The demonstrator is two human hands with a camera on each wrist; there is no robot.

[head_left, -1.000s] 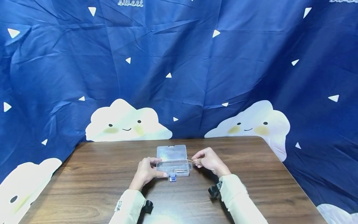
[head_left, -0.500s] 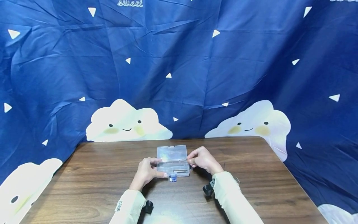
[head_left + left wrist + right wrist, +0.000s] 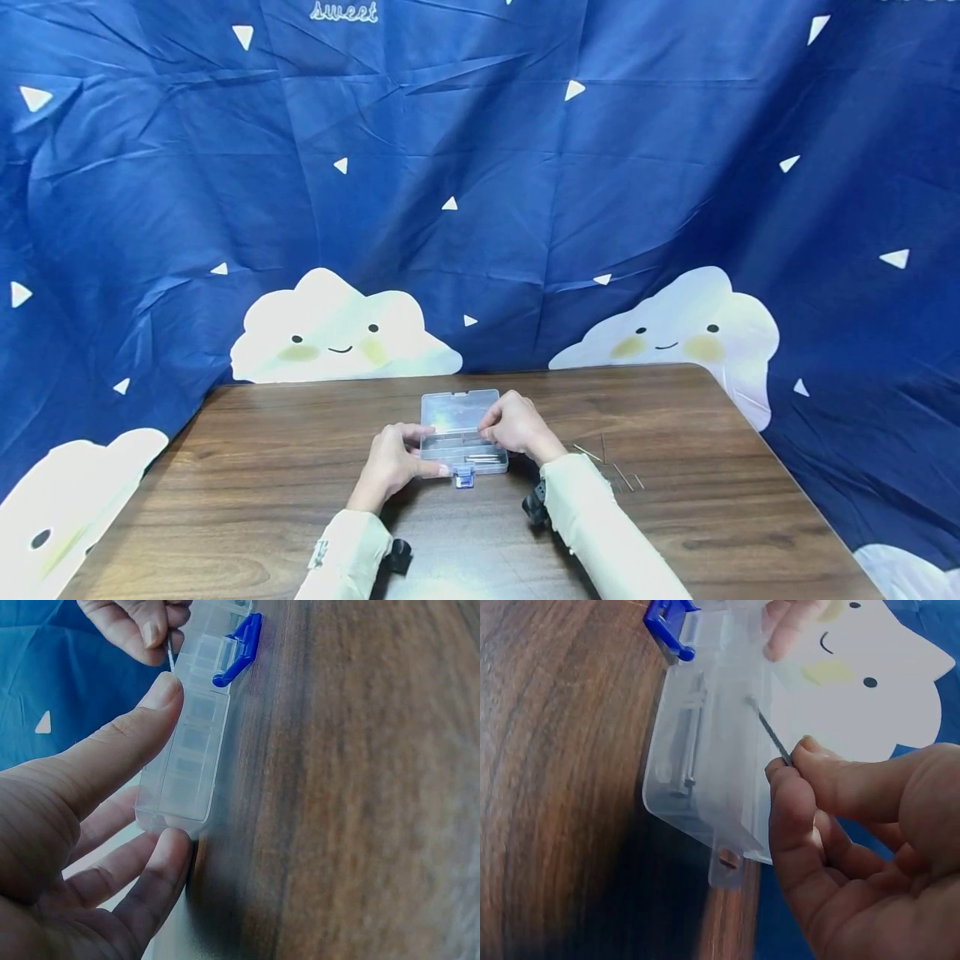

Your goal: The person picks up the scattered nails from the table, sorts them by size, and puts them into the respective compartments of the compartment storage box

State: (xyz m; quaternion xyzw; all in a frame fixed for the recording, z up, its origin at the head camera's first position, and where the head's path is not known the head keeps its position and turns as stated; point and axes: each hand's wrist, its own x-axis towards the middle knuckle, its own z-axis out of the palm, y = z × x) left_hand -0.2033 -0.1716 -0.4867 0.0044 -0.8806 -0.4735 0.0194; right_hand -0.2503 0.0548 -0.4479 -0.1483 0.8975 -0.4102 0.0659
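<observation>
A clear plastic organizer box lies on the table with its lid folded back. My left hand grips the box's left end, thumb along the front edge and fingers around the far side. Between thumb and index finger, my right hand pinches a thin dark metal rod. The rod's free tip points down over the rear compartment. A few similar rods lie in the front compartment. On the box's front, the blue latch hangs undone.
Several loose thin metal rods are scattered on the wooden table, right of the box and beside my right forearm. A blue curtain with white clouds hangs behind the table's back edge.
My right hand has moved left from beside the box to over its right part, carrying the rod. Loose rods have come into view beside the forearm. My left hand keeps its place.
</observation>
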